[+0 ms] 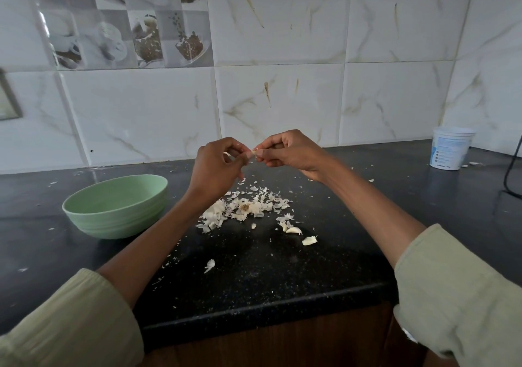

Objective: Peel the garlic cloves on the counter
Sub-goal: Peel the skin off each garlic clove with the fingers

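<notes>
Black speckled counter (pixel 254 276) against a wall of white marbled tiles (pixel 282 104), one tile panel printed with cups and coffee beans (pixel 127 19). Landmark: the heap of papery garlic skins (pixel 248 207) at mid-counter. Above the heap, both hands are raised and meet at a single garlic clove (pixel 254 152) — the right hand (pixel 291 152) pinches it between thumb and curled fingers, while the left hand (pixel 219 163), fingers likewise curled, pinches a strip of skin at the clove's tip. Three more cloves (pixel 293 230) lie just right of and nearer than the heap, apart from one another. A lone scrap of skin (pixel 209 265) lies nearer still. Left of the heap stands a pale green bowl (pixel 113 205); its contents cannot be seen. Far right of the heap, by the wall, stands a white plastic tub (pixel 452 148) with a blue label — the print is too small to read. A dark cable (pixel 512 169) hangs beyond it. Pale green sleeves (pixel 457 296) cover both forearms.
</notes>
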